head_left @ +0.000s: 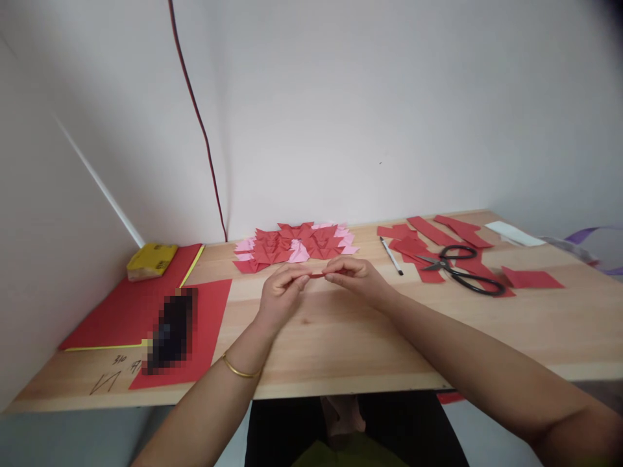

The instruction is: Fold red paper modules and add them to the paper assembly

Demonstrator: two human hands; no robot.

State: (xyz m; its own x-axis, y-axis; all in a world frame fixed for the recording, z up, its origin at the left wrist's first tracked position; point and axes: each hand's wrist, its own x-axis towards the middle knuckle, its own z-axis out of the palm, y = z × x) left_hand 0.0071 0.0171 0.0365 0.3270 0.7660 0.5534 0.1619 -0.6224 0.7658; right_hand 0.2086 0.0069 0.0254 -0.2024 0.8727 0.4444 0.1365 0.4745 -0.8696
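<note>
Between my two hands, above the middle of the table, is a small folded piece of red paper (317, 275), seen almost edge-on. My left hand (285, 292) pinches its left end between thumb and fingers. At the right end, my right hand (357, 279) pinches it the same way. Just beyond my hands lies a cluster of folded red and pink paper pieces (272, 246), laid close together against the wall. My fingers cover most of the held paper, so its full shape is hidden.
On the right, black-handled scissors (452, 266) lie over red paper scraps (433, 230), with a pen (392, 256) beside them. A white strip (514, 233) is farther right. Red sheets (109, 311), a yellow packet (152, 261) and a blurred dark object (172, 331) occupy the left.
</note>
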